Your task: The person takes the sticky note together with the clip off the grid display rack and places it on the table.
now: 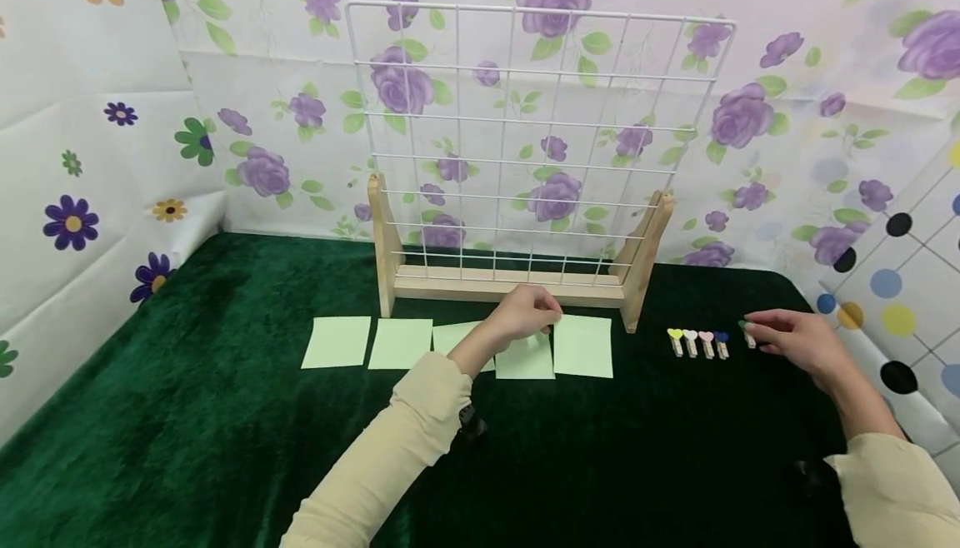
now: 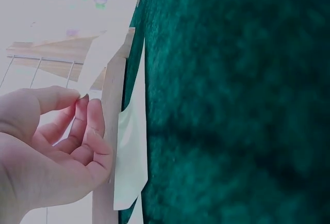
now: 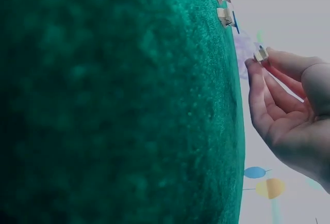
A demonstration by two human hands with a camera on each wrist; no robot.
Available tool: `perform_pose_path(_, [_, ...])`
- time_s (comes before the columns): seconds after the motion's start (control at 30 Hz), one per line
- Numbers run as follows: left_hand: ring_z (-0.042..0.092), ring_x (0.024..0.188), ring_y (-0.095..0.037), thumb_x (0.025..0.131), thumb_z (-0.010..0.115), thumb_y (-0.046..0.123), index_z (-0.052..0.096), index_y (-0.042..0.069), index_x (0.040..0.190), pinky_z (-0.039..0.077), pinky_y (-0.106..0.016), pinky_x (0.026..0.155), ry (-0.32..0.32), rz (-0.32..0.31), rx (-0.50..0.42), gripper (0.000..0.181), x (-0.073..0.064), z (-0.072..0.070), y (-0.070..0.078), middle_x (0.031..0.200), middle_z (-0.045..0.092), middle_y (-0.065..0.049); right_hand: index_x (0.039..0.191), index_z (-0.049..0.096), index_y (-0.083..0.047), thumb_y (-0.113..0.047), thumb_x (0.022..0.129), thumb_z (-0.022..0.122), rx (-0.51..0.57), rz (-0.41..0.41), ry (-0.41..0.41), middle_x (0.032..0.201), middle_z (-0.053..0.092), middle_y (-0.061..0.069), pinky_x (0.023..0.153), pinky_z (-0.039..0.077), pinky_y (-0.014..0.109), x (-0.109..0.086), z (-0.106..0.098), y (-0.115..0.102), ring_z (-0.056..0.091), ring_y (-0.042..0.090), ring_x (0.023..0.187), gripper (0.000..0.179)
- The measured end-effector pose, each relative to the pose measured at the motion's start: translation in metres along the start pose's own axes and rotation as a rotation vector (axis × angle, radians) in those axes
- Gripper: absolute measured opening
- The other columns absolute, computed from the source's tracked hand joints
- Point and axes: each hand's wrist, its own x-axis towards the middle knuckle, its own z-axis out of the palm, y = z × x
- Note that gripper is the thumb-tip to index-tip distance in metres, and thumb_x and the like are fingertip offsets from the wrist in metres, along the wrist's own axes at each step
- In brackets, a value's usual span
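In the head view my left hand (image 1: 525, 313) pinches the top left corner of the rightmost pale green paper sheet (image 1: 583, 348). The left wrist view shows the pinched sheet (image 2: 100, 53) raised off the cloth, its corner between thumb and fingertips. At the right, my right hand (image 1: 806, 344) pinches a small wooden clothespin (image 1: 750, 338) with a dark green top. In the right wrist view that clothespin (image 3: 261, 54) is between thumb and fingertips, above the cloth. Several clothespins (image 1: 707, 346) with yellow, white, pink and blue heart tops lie in a row to its left.
A white wire grid (image 1: 525, 119) stands in a wooden base (image 1: 510, 286) behind the sheets. More pale green sheets, such as the leftmost sheet (image 1: 336, 341), lie in a row on the dark green cloth (image 1: 187, 398). Flowered sheeting (image 1: 285, 82) hangs behind.
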Motion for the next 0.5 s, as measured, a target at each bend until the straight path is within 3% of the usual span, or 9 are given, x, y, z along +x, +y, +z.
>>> perform_pose_path(0.13, [0.063,0.078,-0.023,0.094,0.061,0.006,0.066,0.001,0.094,0.052,-0.034,0.073,-0.009,-0.007,-0.011,0.007,0.0018,0.0031,0.0006,0.089,0.060,-0.006,0.127,0.051,0.015,-0.031,0.099,0.057,-0.016,0.001,-0.038,0.117,0.061,0.025,0.072,0.054,0.024,0.0000,0.0002,0.0010,0.060,-0.001,0.082,0.054])
perform_pose_path(0.5, [0.060,0.069,-0.019,0.090,0.063,0.001,0.066,0.000,0.092,0.047,-0.027,0.062,-0.043,-0.031,0.051,0.003,0.0074,0.0094,0.0019,0.082,0.060,-0.006,0.124,0.052,0.017,-0.026,0.097,0.060,-0.003,0.014,-0.068,0.111,0.064,0.018,0.072,0.054,0.024,0.0020,0.0007,0.0086,0.060,-0.001,0.082,0.051])
